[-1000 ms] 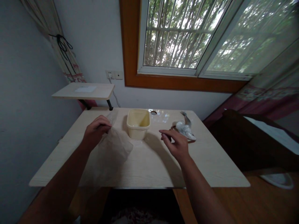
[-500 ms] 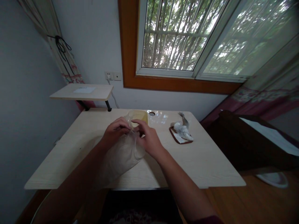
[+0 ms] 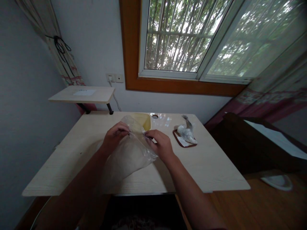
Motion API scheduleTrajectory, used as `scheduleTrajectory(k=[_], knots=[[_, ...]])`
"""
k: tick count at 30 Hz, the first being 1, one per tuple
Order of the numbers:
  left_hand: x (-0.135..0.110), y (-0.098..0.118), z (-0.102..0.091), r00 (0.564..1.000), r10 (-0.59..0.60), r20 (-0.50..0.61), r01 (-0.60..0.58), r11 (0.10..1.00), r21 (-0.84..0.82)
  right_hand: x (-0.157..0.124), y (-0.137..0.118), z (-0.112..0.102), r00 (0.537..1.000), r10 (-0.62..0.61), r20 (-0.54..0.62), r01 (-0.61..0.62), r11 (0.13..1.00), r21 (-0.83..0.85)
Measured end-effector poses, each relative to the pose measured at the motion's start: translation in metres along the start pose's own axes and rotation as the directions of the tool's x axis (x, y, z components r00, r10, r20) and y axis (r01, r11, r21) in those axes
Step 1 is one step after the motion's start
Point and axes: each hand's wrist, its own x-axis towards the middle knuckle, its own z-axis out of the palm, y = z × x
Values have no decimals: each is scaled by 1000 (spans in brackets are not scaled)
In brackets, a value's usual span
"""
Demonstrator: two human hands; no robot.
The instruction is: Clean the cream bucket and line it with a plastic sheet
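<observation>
A thin clear plastic bag [image 3: 130, 153] hangs over the pale wooden table [image 3: 216, 169], held up by both hands at its top edge. My left hand [image 3: 114, 137] pinches the bag's left corner with closed fingers. My right hand [image 3: 160, 145] pinches the right corner, a little apart from the left. Just behind the bag stands a cream plastic tub [image 3: 143, 120], partly hidden by it.
A crumpled whitish bundle [image 3: 186, 132] lies on a small brown tray [image 3: 183, 142] at the table's right back. A small shelf [image 3: 82, 95] juts out above the left back corner. A cable hole [image 3: 154, 116] is in the tabletop. A dark bed frame [image 3: 251, 143] stands to the right.
My right hand came across from near the tray and took the bag's top edge beside my left hand. Both hands have since drawn apart, spreading the bag's top.
</observation>
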Motion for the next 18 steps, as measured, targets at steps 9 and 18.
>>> scheduleTrajectory(k=[9, 18], knots=[[-4, -1, 10, 997, 23, -74, -31, 993, -116, -2, -8, -6, 997, 76, -9, -76, 997, 20], [-13, -10, 30, 993, -122, 0, 122, 992, -34, 10, -21, 6, 983, -48, 175, 31, 995, 96]])
